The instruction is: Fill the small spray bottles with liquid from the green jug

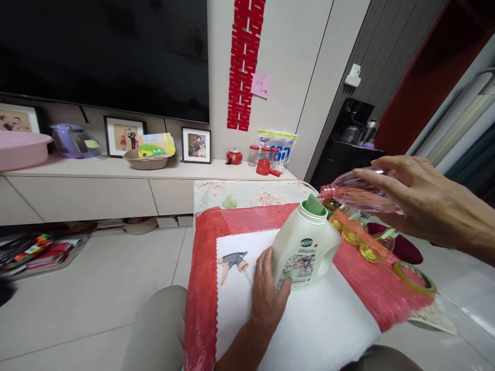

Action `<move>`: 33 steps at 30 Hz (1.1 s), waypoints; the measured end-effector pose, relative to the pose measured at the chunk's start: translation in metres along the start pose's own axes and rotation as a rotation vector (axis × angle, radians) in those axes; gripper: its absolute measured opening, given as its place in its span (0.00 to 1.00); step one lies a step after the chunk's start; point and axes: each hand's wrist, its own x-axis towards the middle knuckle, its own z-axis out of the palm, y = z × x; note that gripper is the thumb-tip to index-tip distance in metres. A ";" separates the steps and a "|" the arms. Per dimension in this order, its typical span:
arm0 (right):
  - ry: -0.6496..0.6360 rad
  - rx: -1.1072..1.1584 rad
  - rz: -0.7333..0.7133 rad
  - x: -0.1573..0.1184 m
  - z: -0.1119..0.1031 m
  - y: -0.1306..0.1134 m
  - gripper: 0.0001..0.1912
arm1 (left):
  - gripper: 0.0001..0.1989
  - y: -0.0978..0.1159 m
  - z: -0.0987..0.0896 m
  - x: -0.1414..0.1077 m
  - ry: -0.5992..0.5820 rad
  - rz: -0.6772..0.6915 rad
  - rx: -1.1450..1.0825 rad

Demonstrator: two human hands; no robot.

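A pale green laundry detergent bottle (305, 247), its cap off, stands on a white padded sheet (328, 319). My left hand (268, 291) holds its lower left side, fingers along the edge and thumb on the front. Tipped nearly level, a clear pink plastic bottle (351, 190) is in my right hand (410, 190). Its threaded mouth is at the detergent bottle's green spout (315, 206), with some liquid visible inside the pink bottle. Left of the detergent bottle lies a grey and peach spray trigger (233, 262), its tube partly hidden by my left hand.
Several small vessels with yellow liquid (377, 250) line the table's right side, near a roll of tape (414, 278). Red plastic film (201, 288) covers the table. Behind it, a cabinet (85, 193) bears picture frames, a pink basin (23, 149) and red-lidded jars (253, 155).
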 end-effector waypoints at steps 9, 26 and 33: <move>0.011 -0.012 -0.012 0.002 -0.004 -0.002 0.31 | 0.35 0.000 0.000 0.000 -0.001 0.005 0.003; 0.032 -0.034 -0.048 0.013 -0.012 -0.004 0.28 | 0.35 -0.001 0.002 0.000 0.015 0.015 -0.001; 0.008 -0.032 -0.044 0.013 -0.015 -0.001 0.28 | 0.35 -0.001 0.001 -0.001 0.014 0.011 -0.014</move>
